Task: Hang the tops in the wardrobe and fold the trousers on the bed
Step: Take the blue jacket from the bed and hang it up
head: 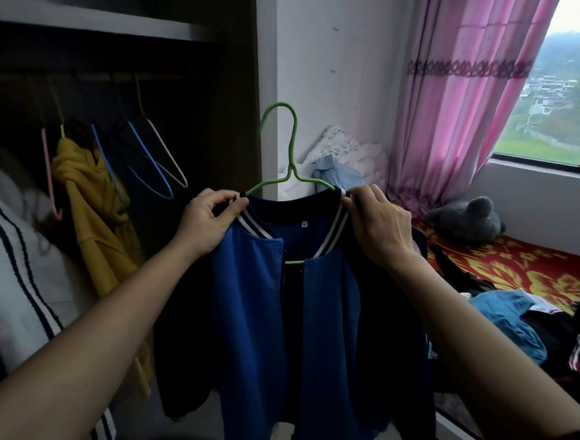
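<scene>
A blue jacket point(276, 304) with dark sleeves and a striped collar hangs in the centre of the frame, draped on a green hanger point(290, 166) and held up in the air in front of the wardrobe point(100, 21). It is not yet on the rail point(86, 75) at upper left.

The left hand point(206, 221) has its fingers curled and pinches the collar at the left end of the hanger. The right hand point(381, 226) does the same at the right end, thumb and fingertips closed on the striped rib. Whether either hand also grips the wire under the cloth is hard to tell. The hanger's hook stands upright above the collar, and a short piece of its lower bar shows in the open front of the jacket.

Inside the wardrobe at left a yellow garment point(90, 206) hangs beside a pink hanger point(49, 175) and a blue hanger point(148, 165), both bare. A white striped garment point(11, 252) fills the lower left.

At right, the bed point(518, 266) with its red and gold cover carries a heap of clothes point(515, 321) and a grey soft toy point(467, 218). A pink curtain point(462, 94) hangs at upper right.
</scene>
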### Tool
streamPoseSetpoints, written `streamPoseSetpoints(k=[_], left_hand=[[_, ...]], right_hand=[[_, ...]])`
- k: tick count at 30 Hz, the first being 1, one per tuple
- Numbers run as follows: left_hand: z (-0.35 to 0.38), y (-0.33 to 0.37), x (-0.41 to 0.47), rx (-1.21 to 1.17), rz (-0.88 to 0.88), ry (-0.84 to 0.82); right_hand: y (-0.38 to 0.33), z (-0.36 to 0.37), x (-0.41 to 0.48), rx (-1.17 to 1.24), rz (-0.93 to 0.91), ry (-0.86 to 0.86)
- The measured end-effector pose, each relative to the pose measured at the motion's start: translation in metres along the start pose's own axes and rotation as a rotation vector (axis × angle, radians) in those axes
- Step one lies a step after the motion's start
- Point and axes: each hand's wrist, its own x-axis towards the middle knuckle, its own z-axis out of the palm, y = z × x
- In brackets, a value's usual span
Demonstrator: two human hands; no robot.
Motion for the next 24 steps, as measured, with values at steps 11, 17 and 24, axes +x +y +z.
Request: streamPoseSetpoints(k=[11,17,24], left_hand=[[-0.036,-0.007,0.036,-0.037,0.032,0.096],[-0.071,-0.007,0.037,-0.038,0.043,-0.049],[-0.091,-0.036,0.048,0.028,0.016,-0.105]], right_hand=[[-0.049,-0.006,0.037,0.04,-0.118,-0.113],[-0.085,0.004,0.053,-0.036,-0.149,-0.029],[-0.12,0.022,0.053,-0.123,-0.085,-0.004]])
